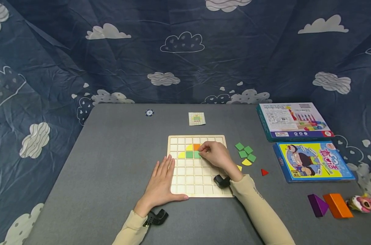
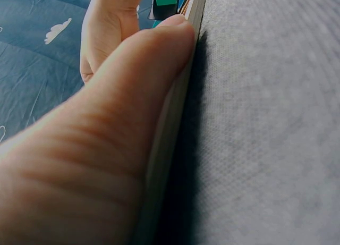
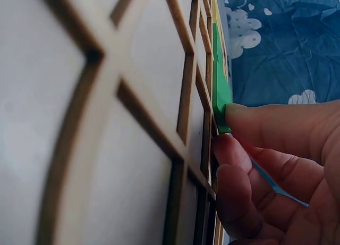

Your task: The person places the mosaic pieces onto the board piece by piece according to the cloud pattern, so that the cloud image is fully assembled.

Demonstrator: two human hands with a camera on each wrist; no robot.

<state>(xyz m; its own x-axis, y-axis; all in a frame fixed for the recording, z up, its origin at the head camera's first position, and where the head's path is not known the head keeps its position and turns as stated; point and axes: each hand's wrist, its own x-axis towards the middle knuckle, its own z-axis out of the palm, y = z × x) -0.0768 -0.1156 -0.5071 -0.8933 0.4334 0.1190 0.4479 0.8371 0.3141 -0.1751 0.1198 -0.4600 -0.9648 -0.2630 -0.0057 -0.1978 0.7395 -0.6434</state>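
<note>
A: What is the right hand point(image 1: 217, 156) doing?

B: It is reaching over the middle of the frame, onto the wooden grid board point(image 1: 185, 183). Its fingertips are pinching a green square tile point(image 3: 221, 99) and holding it at a cell in the board's third row, just right of another green tile point(image 1: 189, 154). In the right wrist view the tile is standing tilted against the cell's edge, one corner clamped between thumb and forefinger.

A: And the left hand point(image 1: 161, 182)?

B: It is lying flat, fingers straight and relaxed, holding nothing. It is resting on the grey table point(image 1: 112, 163) against the board's lower left corner, and the thumb point(image 2: 143, 80) is pressing along the board's near edge.

A: What else is sitting on the board?

B: A yellow quarter piece point(image 1: 189, 147) and an orange tile point(image 1: 196, 146) are filling the second row, and another yellow piece point(image 1: 181, 155) is lying at the left end of the third-row group.

A: And around it?

B: Loose green tiles point(image 1: 246, 151) are lying just right of the board with a yellow piece point(image 1: 246, 162) beside them, and a red triangle point(image 1: 264, 172) lower right. A pattern card point(image 1: 196, 118) is lying above the board. Two game boxes point(image 1: 295, 121) are sitting at the right, with a purple block point(image 1: 317, 205) and an orange block point(image 1: 337, 205) toward the lower right corner.
</note>
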